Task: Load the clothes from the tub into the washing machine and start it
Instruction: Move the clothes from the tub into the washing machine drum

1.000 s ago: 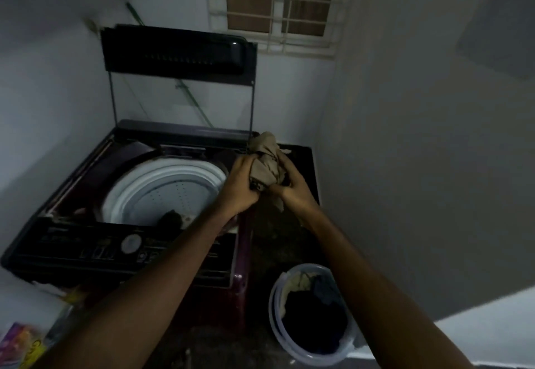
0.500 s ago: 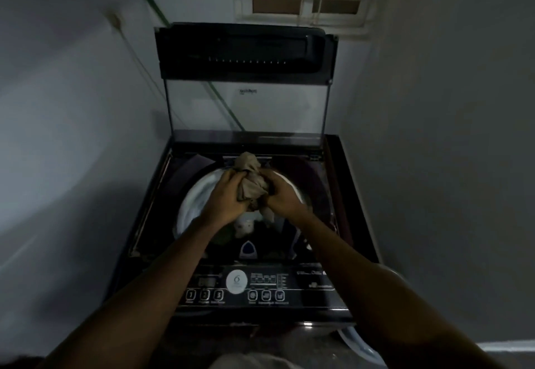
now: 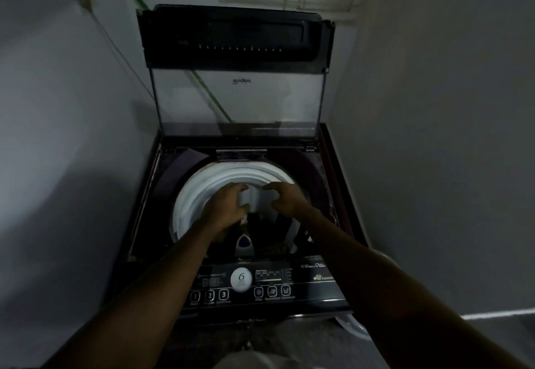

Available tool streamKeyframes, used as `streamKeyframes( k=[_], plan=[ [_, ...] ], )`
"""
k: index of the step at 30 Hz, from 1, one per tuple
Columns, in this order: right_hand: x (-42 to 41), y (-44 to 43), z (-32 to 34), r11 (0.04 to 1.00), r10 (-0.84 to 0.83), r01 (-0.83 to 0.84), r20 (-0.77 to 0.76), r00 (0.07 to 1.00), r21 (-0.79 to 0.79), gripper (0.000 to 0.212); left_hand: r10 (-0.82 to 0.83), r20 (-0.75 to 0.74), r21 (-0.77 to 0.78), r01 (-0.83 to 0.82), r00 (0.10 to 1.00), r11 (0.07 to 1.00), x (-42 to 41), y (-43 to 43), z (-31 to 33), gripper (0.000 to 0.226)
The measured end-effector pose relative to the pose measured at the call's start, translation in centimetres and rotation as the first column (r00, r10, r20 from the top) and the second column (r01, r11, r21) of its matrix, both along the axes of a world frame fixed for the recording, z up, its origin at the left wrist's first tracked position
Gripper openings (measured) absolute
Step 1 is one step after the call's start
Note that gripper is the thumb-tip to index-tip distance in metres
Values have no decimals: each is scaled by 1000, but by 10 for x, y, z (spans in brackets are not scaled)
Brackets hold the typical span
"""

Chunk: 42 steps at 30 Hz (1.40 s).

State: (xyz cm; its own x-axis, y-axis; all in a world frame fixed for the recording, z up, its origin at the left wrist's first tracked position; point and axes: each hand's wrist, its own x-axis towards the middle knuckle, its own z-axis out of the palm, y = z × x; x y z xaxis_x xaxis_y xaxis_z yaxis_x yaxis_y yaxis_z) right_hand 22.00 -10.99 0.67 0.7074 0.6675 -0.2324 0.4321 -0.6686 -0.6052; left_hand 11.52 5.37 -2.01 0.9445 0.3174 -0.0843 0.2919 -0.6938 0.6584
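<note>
Both hands hang over the mouth of the top-loading washing machine [image 3: 163, 195], whose lid [image 3: 231, 36] stands upright at the back edge. The left hand [image 3: 228, 206] and right hand [image 3: 285, 199] are close together, fingers loosely curled downward and gripping nothing. Dark clothes [image 3: 262, 224] lie inside the white drum [image 3: 199, 192], below the hands. Only a sliver of the tub [image 3: 351, 326] shows on the floor by the machine's front right corner. The control panel [image 3: 272, 290] runs along the front edge.

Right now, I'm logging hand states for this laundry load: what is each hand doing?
Left hand: open, fingers loosely curled over the drum, holding nothing.
Right hand: open, loosely curled, holding nothing.
</note>
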Motion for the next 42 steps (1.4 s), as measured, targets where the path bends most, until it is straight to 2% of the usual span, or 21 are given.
streamKeyframes(
  k=[7, 11, 16, 23, 28, 35, 42],
  plan=[
    [9, -73, 15, 994, -96, 91, 99, 990, 57, 48, -136, 143, 216, 103, 980, 971, 30, -79, 20, 63],
    [16, -135, 22, 979, -139, 107, 185, 973, 171, 41, -205, 222, 258, 145, 953, 955, 49, -150, 28, 59],
    [33, -237, 7, 959, -225, 169, 249, 942, 226, 28, -229, 263, 291, 149, 937, 945, 58, -251, 19, 55],
    [35, -382, -27, 968, -226, 199, 188, 956, 151, 30, -229, 168, 273, 178, 959, 945, 63, -379, -8, 53],
    [28, -451, -43, 969, -238, 223, 147, 960, 108, 29, -283, 104, 270, 247, 954, 931, 61, -443, -25, 55],
    [31, -496, -89, 952, -303, 295, 125, 945, 75, 29, -355, 31, 277, 333, 934, 901, 76, -475, -65, 52],
    [49, -510, -193, 939, -343, 339, 119, 932, 56, 32, -390, -30, 263, 383, 920, 885, 104, -480, -175, 51]
  ],
)
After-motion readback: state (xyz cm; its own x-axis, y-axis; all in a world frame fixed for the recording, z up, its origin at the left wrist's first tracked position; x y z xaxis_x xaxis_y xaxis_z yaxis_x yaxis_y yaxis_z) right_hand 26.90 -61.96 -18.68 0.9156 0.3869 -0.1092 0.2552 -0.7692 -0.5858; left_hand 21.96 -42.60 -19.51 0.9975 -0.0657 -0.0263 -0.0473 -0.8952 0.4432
